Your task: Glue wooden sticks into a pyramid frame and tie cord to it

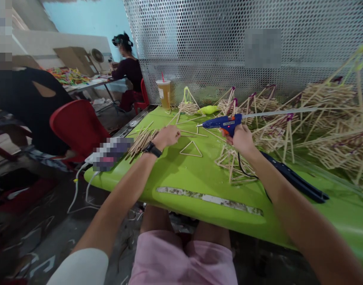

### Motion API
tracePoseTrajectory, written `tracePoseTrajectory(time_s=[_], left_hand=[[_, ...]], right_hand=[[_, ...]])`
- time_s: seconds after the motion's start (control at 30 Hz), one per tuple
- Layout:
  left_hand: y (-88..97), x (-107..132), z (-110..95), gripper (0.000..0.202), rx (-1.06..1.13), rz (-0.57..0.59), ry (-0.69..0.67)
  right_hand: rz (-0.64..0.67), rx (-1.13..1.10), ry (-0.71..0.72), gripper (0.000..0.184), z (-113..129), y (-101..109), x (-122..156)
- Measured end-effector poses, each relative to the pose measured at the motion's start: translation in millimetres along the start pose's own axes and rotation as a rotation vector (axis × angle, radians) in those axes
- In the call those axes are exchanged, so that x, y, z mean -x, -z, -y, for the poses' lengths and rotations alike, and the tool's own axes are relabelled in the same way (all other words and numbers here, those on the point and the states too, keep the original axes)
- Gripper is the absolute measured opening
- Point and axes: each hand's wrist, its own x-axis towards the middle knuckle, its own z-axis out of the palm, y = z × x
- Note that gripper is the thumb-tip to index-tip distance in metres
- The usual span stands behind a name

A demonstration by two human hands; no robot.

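Gluing step, I judge: my right fingers wrap the glue gun, left fingers curled, hold unclear, near the stick triangle; next calls for steady nozzle aim.

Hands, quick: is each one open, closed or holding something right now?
Left hand: curled; cannot tell whether it holds anything.
Right hand: closed around the glue gun.

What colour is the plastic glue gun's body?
Blue: the plastic glue gun in the right hand shows best in the head view.

Triangle right of loose sticks
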Motion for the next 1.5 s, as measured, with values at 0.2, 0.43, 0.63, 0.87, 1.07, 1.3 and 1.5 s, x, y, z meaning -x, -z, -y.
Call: tracePoseTrajectory(time_s=[0.2,0.43,0.63,0.87,1.07,1.3,1.5], left_hand=[[-4.7,-2.5,-3.1,0.017,0.059,-0.023,0.005],[-2.7,-9.0,9.8,0.027,0.281,-0.302,0.061],[26.3,7.6,28.5,0.046,0.634,-0.177,0.141],[43.4,27.0,44.3,0.064,0.970,-0.395,0.106],[16.2,-0.4,18.2,0.038,0.793,-0.223,0.117],[2.8,-2.4,12.2,0.030,0.639,-0.169,0.008],[7.6,3.3,5.4,0.027,0.486,-0.142,-0.061]], right_hand=[[0.041,0.035,-0.053,0.043,14.8,-1.3,9.5],[0.021,0.043,-0.056,0.043,12.6,-1.4,8.3],[0.027,0.030,-0.060,0.040,12.2,0.0,7.5],[0.036,0.029,-0.031,0.041,15.3,3.1,6.7],[0.001,0.023,-0.035,0.040,14.4,2.8,5.7],[-0.108,-0.075,-0.093,0.040,10.7,-0.4,2.7],[0.041,0.006,-0.052,0.042,18.8,2.9,11.8]])
